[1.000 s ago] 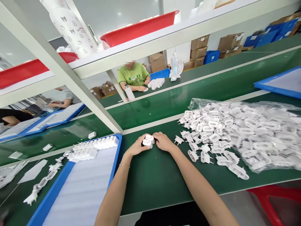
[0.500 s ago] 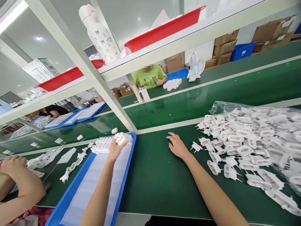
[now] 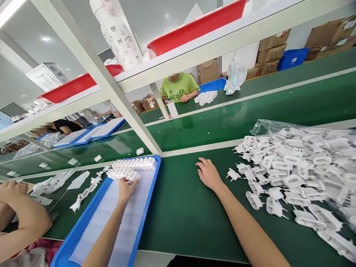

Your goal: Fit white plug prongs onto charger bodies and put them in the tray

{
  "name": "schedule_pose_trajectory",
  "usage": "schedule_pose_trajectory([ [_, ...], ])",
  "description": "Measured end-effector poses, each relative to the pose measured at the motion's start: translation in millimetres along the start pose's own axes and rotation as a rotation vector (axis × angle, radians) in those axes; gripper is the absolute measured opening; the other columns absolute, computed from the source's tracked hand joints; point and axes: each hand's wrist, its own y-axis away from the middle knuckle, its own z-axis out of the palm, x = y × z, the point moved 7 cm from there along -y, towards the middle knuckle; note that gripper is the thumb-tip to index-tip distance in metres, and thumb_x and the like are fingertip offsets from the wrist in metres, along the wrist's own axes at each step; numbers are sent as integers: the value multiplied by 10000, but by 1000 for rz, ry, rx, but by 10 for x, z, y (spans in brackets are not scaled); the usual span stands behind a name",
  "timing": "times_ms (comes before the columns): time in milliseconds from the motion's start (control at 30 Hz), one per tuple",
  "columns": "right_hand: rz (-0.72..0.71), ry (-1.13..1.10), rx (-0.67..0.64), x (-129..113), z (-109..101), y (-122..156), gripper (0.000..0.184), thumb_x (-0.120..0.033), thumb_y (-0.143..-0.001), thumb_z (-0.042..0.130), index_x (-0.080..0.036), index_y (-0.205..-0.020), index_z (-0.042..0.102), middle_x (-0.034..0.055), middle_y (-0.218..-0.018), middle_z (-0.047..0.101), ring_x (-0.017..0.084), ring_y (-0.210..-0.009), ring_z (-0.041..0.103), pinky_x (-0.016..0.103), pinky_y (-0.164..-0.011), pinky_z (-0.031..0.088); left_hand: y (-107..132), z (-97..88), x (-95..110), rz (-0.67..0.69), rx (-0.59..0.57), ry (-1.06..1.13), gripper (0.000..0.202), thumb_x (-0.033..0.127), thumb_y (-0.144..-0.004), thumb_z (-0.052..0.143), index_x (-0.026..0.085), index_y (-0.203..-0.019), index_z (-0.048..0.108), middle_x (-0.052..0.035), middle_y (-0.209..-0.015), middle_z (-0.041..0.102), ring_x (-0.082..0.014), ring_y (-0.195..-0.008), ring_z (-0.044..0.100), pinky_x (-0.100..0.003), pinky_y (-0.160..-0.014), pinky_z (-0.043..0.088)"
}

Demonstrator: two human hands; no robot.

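Observation:
In the head view my left hand (image 3: 126, 190) is over the far end of a blue tray (image 3: 148, 203) lined with a pale sheet. Thumb and fingers are closed around white plug housings (image 3: 135, 175) at the near row; how many are in the grip is hidden. Behind them, a full row of white plugs (image 3: 144, 162) stands along the tray's far edge, pins up. My right hand (image 3: 210, 173) rests on the green table with its fingers apart, holding nothing. Just right of it lies a single white plug (image 3: 233, 174), beside a large pile of white plug shells (image 3: 292, 163).
A clear plastic bag (image 3: 267, 127) lies under and behind the pile. A shelf post (image 3: 133, 118) rises behind the tray. White pieces (image 3: 98, 158) are spaced along the green strip beyond. At left are a co-worker's arms (image 3: 25, 207); another person (image 3: 178, 89) sits opposite.
My left hand has moved nearer and slightly left, from the tray's far edge to the row in front. Plugs it covered at the far edge now show. My right hand has stayed put.

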Motion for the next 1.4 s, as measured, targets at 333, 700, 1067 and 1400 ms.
schedule_pose_trajectory([
  [333,-9,-7,-8,3,1,2,290,-157,-855,433,-175,-1097,592,91,-1291,490,266,-1123,427,399,-866,443,20,18,138,-141,0,-204,676,609,-608,647,190,-1071,389,-107,-972,641,-331,-976,595,-438,-807,427],
  [700,-24,-3,-11,12,15,1,287,-163,-854,437,-184,-1094,595,88,-1280,502,267,-1122,427,396,-857,450,205,85,262,-80,127,-135,464,507,-730,556,233,-1022,321,-35,-891,636,-277,-1032,566,-481,-911,331],
  [1067,-24,-7,-13,0,-6,5,290,-162,-855,445,-184,-1105,590,83,-1266,510,261,-1118,424,390,-873,444,755,-23,1154,530,237,30,295,390,-759,504,204,-956,388,13,-735,488,-205,-799,558,-437,-938,329],
  [1400,-36,5,-12,-4,-38,4,292,-166,-854,448,-195,-1111,583,85,-1267,513,258,-1128,428,385,-871,446,1428,1241,2534,1016,-505,16,591,224,-841,447,169,-1384,220,-83,-1016,572,-235,-1004,519,-395,-959,352],
])
